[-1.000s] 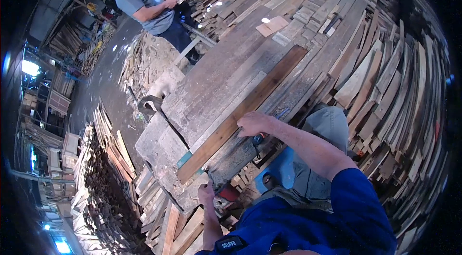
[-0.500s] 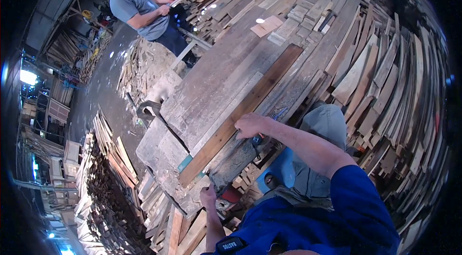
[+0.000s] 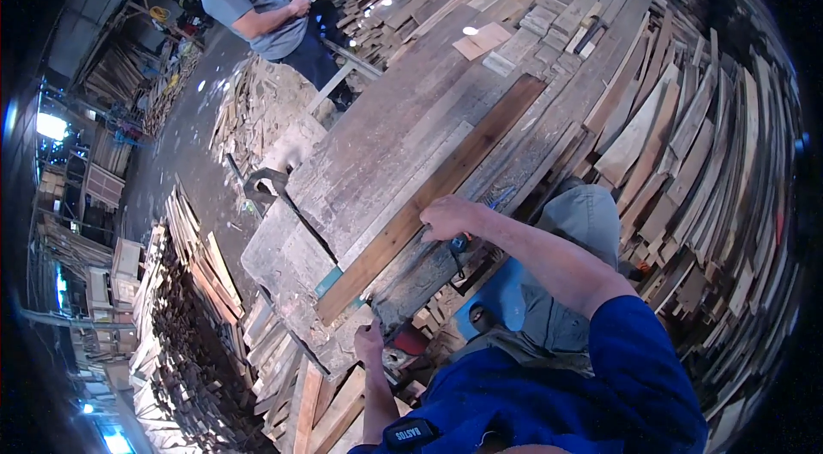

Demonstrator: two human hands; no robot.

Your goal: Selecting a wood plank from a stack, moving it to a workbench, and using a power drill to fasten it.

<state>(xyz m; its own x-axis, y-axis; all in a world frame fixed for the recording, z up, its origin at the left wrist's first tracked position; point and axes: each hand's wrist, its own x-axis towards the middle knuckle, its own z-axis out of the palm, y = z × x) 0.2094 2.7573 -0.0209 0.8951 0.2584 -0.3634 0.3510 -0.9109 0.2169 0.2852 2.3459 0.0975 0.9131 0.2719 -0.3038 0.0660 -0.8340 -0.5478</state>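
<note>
A long brown wooden board (image 3: 410, 214) lies slantwise across a worn, dusty worktable (image 3: 343, 171). My right hand (image 3: 452, 218) rests on the near long edge of this board, about midway along, with its fingers curled over it. Close to the board's lower end, at the table's near edge, my left hand (image 3: 369, 342) is closed; whatever it may grip is hidden. A green patch (image 3: 327, 281) shows beside the board's lower end, next to a dark slot in the tabletop.
Across the table stands a co-worker (image 3: 261, 12) holding a pale strip of wood. Stacked planks (image 3: 686, 154) crowd the right side, and a scrap pile (image 3: 193, 360) rises at the lower left. Small blocks (image 3: 540, 21) and a flat tan piece (image 3: 482, 41) lie on the table's far end.
The view has shifted slightly. Both hands and the board keep nearly the same places. The co-worker's strip has moved a little.
</note>
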